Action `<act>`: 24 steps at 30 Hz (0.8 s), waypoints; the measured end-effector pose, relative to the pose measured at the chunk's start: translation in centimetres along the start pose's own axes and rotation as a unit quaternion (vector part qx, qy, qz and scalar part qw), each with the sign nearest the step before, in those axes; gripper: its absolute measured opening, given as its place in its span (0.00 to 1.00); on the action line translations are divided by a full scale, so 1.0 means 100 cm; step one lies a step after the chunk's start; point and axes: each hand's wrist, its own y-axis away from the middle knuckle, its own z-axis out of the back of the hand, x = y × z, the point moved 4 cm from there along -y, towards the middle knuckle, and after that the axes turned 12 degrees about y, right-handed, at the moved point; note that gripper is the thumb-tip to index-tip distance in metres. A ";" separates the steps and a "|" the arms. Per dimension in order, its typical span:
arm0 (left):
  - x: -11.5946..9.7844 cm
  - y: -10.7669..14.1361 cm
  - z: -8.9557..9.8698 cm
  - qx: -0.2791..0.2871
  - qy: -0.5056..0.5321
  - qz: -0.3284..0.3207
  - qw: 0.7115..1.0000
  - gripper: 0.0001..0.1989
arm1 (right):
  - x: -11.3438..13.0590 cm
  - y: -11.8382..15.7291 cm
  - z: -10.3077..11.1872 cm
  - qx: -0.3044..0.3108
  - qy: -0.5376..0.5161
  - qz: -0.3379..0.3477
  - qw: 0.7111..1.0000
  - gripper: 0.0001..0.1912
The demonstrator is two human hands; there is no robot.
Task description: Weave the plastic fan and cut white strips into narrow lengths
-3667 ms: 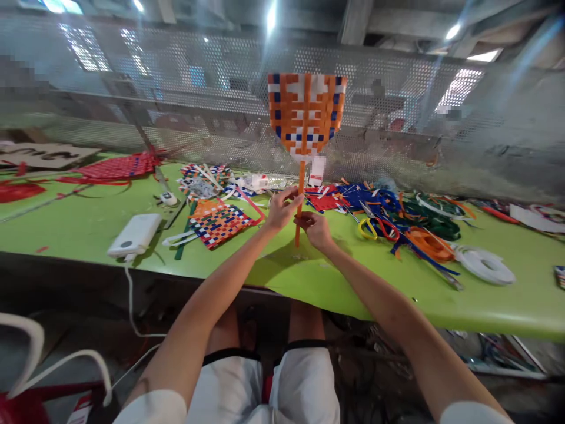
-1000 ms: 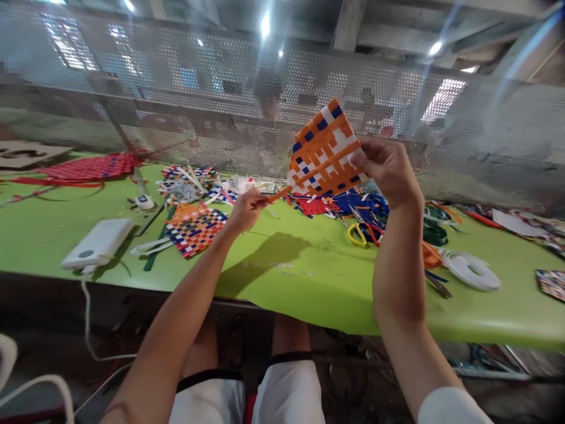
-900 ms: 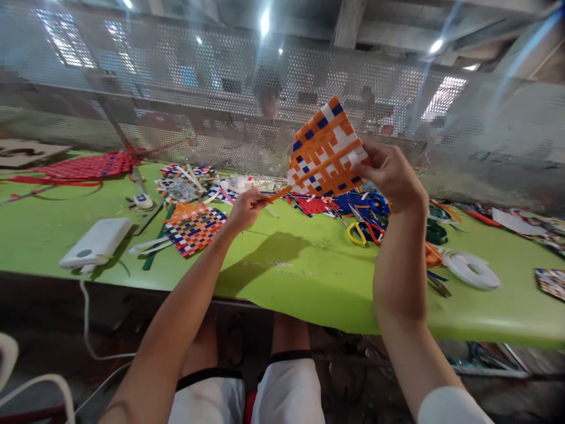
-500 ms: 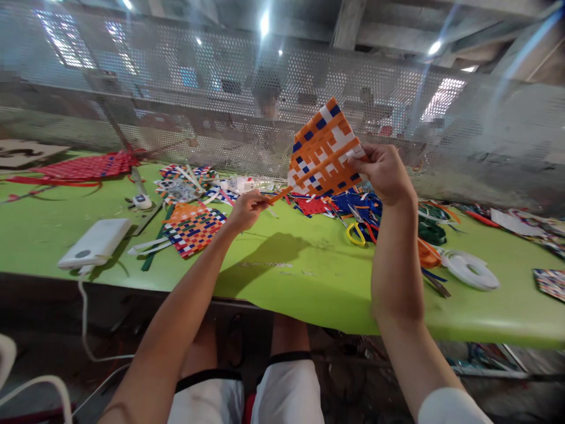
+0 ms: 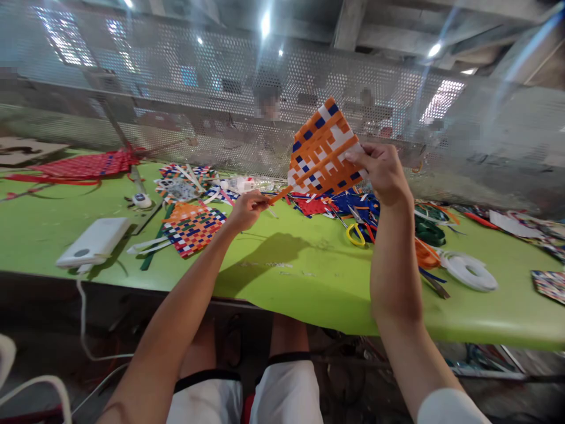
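Raised above the table is a woven panel (image 5: pixel 324 154) of orange, white and dark blue flat strips. My right hand (image 5: pixel 380 171) pinches its right edge, thumb on the near face. An orange strip (image 5: pixel 281 195) runs from the panel's lower left corner, and my left hand (image 5: pixel 248 210) is closed on its free end. The strip looks taut between corner and fingers. Below and left of the panel, a second woven piece (image 5: pixel 194 228) in orange, white, blue and red lies on the green table (image 5: pixel 282 294), near my left forearm.
Yellow-handled scissors (image 5: pixel 355 234) lie among blue and red strips. On the right are a white strip coil (image 5: pixel 468 271) and another woven piece (image 5: pixel 549 284). A white power bank (image 5: pixel 94 242) with a cable sits at left. Behind stands a perforated metal screen (image 5: pixel 212 118).
Almost nothing differs. My right hand and the panel's right edge have shifted very slightly; both hands keep their hold.
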 end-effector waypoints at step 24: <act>-0.002 -0.001 0.008 -0.032 -0.014 0.022 0.999 0.10 | -0.022 -0.009 0.003 -0.052 -0.041 -0.031 0.997 0.24</act>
